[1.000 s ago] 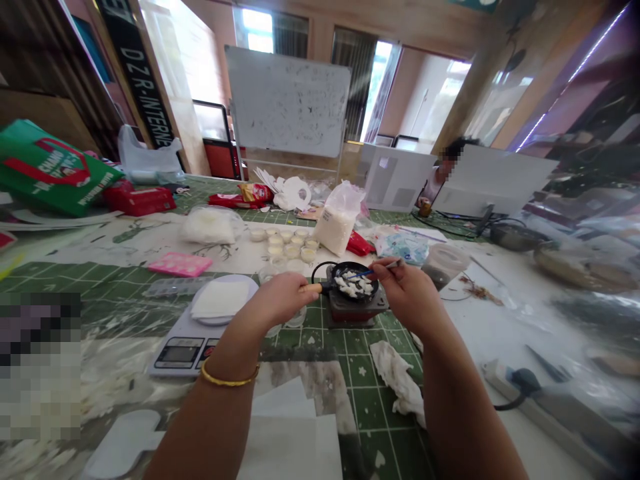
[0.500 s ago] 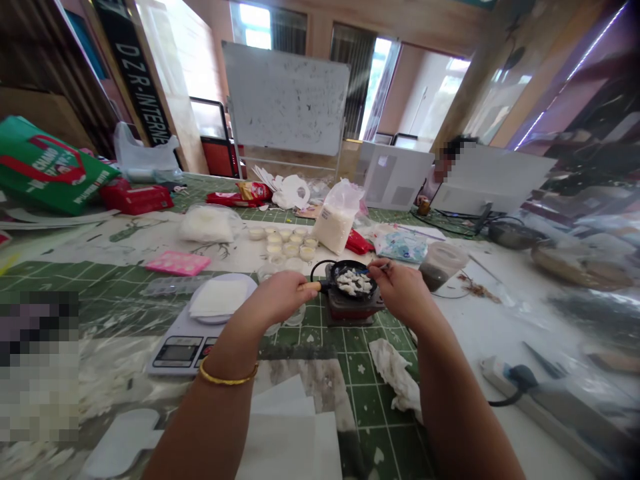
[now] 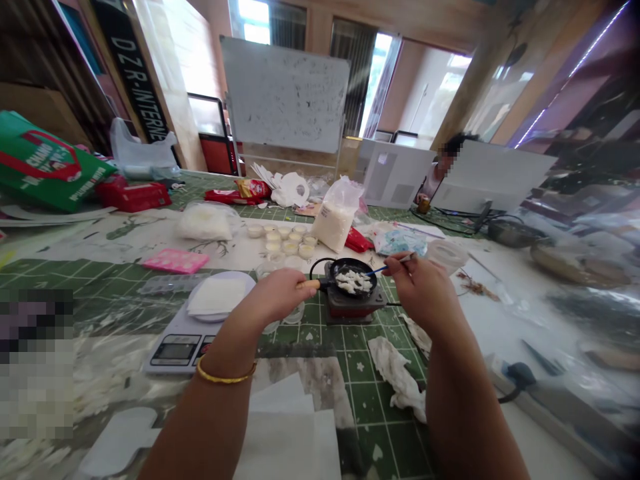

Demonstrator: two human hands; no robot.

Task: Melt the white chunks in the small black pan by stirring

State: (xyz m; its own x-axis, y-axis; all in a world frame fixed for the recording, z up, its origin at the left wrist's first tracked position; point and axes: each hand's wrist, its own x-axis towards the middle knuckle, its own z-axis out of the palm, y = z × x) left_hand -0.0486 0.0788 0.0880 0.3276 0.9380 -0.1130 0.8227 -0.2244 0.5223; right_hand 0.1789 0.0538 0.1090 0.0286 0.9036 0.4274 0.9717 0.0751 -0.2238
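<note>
Black pan [image 3: 371, 285] over the burner [image 3: 351, 313]

Far left, a dark banner [image 3: 133, 80] reads "DZR·INTERNE"; I can only partly make out the lettering on the green bag [image 3: 43, 180]. Mid-scene, the left hand [image 3: 279, 293] has its grip wrapped round the pan's tan handle [image 3: 309, 285]. The right hand [image 3: 419, 287] pinches a blue stick [image 3: 379, 270], its tip inside the pan beside white chunks [image 3: 354, 283].

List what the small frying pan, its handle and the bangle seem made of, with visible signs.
The frying pan looks like dark-coated metal, judging by its thin rim and black interior. The handle is perhaps matte wood, being tan; no grain shows. The bangle seems polished, gold-coloured metal, from its yellow shine.
</note>
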